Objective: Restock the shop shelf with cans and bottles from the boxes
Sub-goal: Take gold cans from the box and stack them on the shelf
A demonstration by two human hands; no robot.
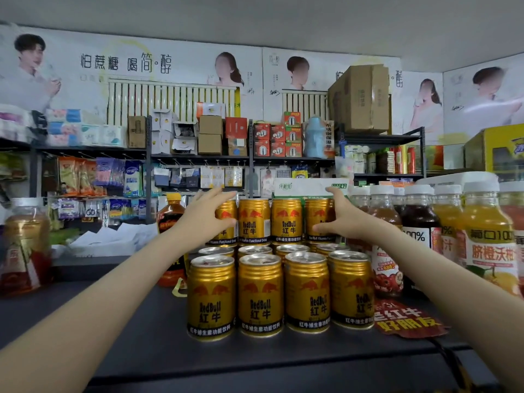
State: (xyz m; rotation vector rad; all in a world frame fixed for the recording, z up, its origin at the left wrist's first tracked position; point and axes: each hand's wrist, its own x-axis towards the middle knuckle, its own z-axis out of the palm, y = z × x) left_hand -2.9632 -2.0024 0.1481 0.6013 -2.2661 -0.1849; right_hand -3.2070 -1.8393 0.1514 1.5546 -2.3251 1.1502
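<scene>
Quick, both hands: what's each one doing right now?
Left hand: closed on the leftmost can of the upper gold Red Bull row.
Right hand: closed on that row's rightmost can.

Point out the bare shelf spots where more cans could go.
Bare dark shelf lies left of the front row of gold cans, up to the amber bottle at far left, and along the front edge. Right of the cans it is crowded: juice bottles and a red label fill it.
</scene>
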